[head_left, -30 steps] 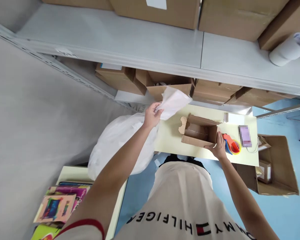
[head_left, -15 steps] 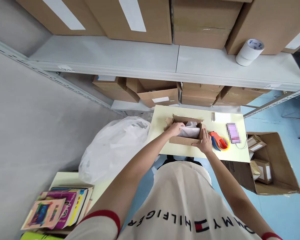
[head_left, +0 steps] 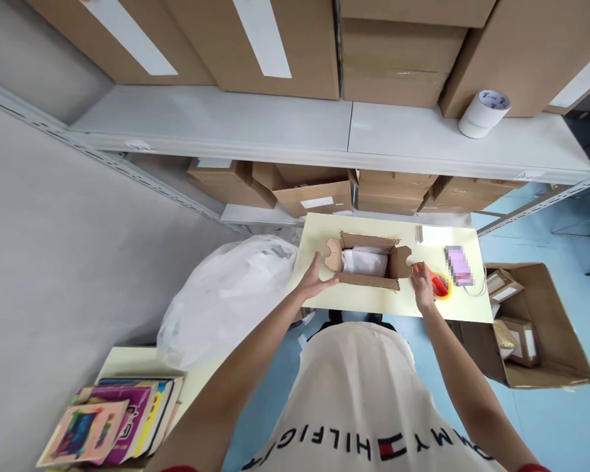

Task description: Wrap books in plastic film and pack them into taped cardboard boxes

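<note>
A small open cardboard box (head_left: 368, 280) sits on the cream table with its end flaps spread outward. Inside lies an item in white wrapping (head_left: 366, 261). My left hand (head_left: 316, 282) is at the box's left front corner, thumb and fingers apart, fingertips by the front wall. To the right of the box, my right hand (head_left: 422, 287) has its fingers closed round the orange tape dispenser (head_left: 439, 284), partly covering it. The dispenser rests on the table beside the right flap.
A purple phone-like item (head_left: 459, 265), pixelated, lies on the cream table (head_left: 319, 226). A large carton with parcels (head_left: 555, 328) stands at right. A white plastic bag (head_left: 226, 301) bulges at left, near stacked books (head_left: 122, 419). Behind, a shelf (head_left: 275, 121) holds cartons and white tape rolls (head_left: 484, 115).
My left hand has come out of the box and moved left, opening. My right hand has gone from the box's right wall to the tape dispenser. The wrapped item now lies lower in the box.
</note>
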Motion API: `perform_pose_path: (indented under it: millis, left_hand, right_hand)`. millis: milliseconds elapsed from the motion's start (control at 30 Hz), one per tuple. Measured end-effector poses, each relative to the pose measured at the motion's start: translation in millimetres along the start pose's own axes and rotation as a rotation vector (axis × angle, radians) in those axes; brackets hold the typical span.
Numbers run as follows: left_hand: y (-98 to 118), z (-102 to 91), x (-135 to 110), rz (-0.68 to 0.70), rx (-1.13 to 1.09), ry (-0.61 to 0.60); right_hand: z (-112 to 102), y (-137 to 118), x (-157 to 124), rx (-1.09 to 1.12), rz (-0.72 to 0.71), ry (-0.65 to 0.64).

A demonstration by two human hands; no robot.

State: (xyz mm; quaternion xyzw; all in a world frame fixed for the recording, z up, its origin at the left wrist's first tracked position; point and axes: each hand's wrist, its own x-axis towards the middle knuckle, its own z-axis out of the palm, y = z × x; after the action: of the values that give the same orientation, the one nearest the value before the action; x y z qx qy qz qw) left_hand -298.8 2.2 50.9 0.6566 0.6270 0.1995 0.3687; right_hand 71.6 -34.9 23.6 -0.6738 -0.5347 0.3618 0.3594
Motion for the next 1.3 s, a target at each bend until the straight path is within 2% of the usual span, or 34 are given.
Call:
perform_pose_path:
  millis: [67, 100, 233, 333, 500, 700, 833, 900, 1000, 1133, 1233, 1300]
  left_hand:
    - [-9, -2.8, 5, 0.122, 0.027, -0.155]
    - [-8, -3.4, 9, 0.203, 0.059, -0.193]
    - [6, -1.0, 24, 0.433, 0.166, -0.287]
    - [15, 2.5, 27, 0.5, 0.177, -0.331]
    - [13, 5.9, 22, 0.398, 0.036, -0.219]
    - [12, 23.6, 25, 0.17, -0.272, 0.062]
    - [11, 33.4, 30, 0.102, -0.393, 0.079]
    - [10, 34.8, 32, 0.105, -0.402, 0.063]
    - [8, 35.1, 32, 0.104, -0.413, 0.056]
    - [10, 32.4, 27, 0.116, -0.319, 0.116]
    - [23, 27.3, 21, 0.213, -0.047, 0.172]
    - [37, 25.2, 18, 0.314, 0.163, 0.102]
  right_hand:
    - [-7, 1, 4, -0.062, -0.052, -0.113]
    - [-9, -2, 7, -0.132, -0.107, -0.174]
    - [-14, -23, 18, -0.461, -0.353, -0.478]
    - [-16, -40, 20, -0.603, -0.399, -0.574]
    - [-19, -50, 19, -0.617, -0.356, -0.53]
    - [-3, -49, 30, -0.426, -0.239, -0.285]
    - [8, -52, 47, -0.352, -0.152, -0.132]
    - [9, -55, 54, -0.304, -0.194, -0.152]
    - [5, -58, 59, -0.297, -0.258, -0.262]
    - [-2, -59, 52, -0.391, -0.342, -0.323]
    - [-1, -59, 44, -0.462, -0.386, -0.339]
    - [3, -60, 39, -0.497, -0.388, -0.32]
